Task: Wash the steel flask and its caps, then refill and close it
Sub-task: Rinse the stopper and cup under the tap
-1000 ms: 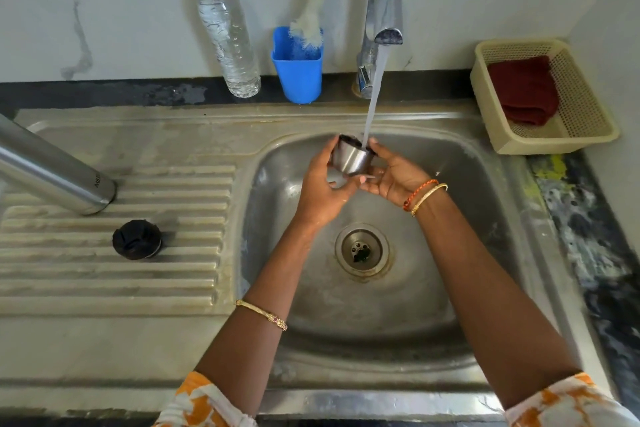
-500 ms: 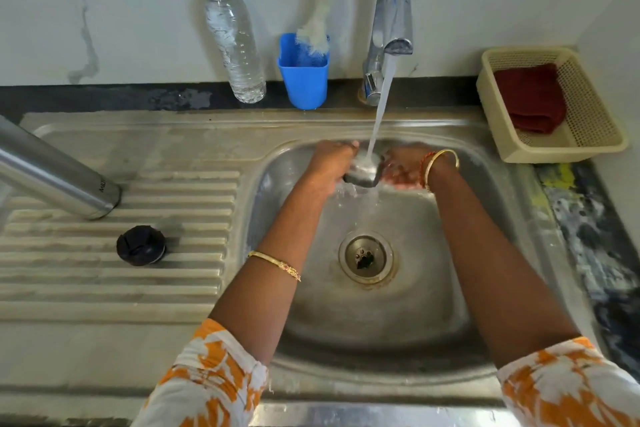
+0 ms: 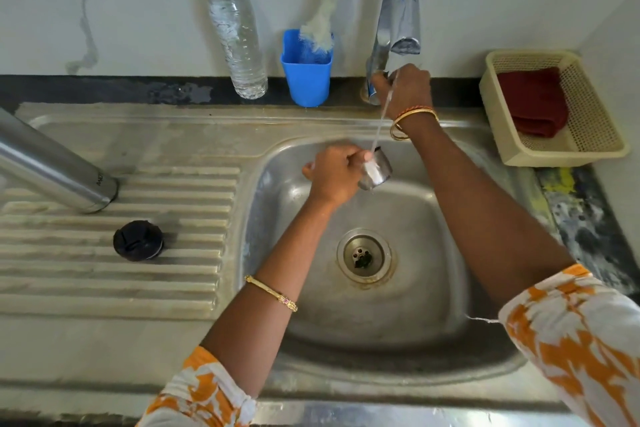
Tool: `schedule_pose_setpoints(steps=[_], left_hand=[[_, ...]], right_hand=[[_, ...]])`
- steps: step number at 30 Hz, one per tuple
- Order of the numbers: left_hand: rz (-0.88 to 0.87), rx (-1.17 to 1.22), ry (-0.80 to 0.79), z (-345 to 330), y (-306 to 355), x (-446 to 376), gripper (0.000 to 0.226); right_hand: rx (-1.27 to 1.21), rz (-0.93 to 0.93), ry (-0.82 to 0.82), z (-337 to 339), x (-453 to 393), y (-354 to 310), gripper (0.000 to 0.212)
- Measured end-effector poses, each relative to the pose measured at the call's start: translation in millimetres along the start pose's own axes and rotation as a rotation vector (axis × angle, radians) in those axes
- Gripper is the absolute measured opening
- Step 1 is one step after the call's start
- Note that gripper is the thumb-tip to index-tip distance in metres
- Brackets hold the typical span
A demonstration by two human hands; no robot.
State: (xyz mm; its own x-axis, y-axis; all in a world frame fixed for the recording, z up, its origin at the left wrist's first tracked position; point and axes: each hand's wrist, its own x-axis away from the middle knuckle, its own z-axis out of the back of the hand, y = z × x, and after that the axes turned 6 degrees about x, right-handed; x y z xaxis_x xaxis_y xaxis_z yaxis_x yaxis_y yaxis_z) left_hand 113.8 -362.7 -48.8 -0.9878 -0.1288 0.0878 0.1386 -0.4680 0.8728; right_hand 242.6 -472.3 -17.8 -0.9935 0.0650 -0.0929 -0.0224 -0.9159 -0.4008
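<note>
My left hand point(image 3: 334, 173) holds the steel outer cap point(image 3: 376, 172) over the sink basin point(image 3: 301, 211), under a thin stream of water from the tap point(image 3: 401, 7). My right hand point(image 3: 407, 90) is closed around the tap's handle at its base. The steel flask point(image 3: 52, 166) lies tilted on the ribbed drainboard point(image 3: 104, 274) at the left, its mouth out of view. The black inner cap point(image 3: 138, 240) sits on the drainboard in front of the flask.
A plastic water bottle point(image 3: 237, 31) with a teal lid and a blue cup point(image 3: 306, 80) holding a bottle brush point(image 3: 322, 21) stand against the back wall. A cream basket point(image 3: 595, 146) with a dark red cloth point(image 3: 535, 100) sits right of the sink. The drain point(image 3: 363, 255) lies mid-basin.
My right hand has left the steel cap and gone up to the tap handle. The water stream has thinned. My left hand alone now holds the cap.
</note>
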Motion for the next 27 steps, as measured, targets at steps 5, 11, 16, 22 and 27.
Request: schedule_pose_setpoints(steps=[5,11,16,22,27], left_hand=[[0.672,0.713,-0.068,13,5,5,0.019],[0.927,0.817,-0.121,21,-4,22,0.024],[0.805,0.737,-0.220,42,-8,42,0.029],[0.572,0.511,-0.163,67,-15,68,0.043],[0.316,0.139,-0.085,80,-42,86,0.031]], right_hand=[[-0.482,-0.186,-0.276,21,26,9,0.052],[-0.334,-0.006,-0.458,30,145,12,0.059],[-0.388,-0.002,-0.403,28,173,4,0.045],[-0.308,-0.345,-0.294,1,192,16,0.056],[-0.289,-0.449,-0.263,7,209,-1,0.051]])
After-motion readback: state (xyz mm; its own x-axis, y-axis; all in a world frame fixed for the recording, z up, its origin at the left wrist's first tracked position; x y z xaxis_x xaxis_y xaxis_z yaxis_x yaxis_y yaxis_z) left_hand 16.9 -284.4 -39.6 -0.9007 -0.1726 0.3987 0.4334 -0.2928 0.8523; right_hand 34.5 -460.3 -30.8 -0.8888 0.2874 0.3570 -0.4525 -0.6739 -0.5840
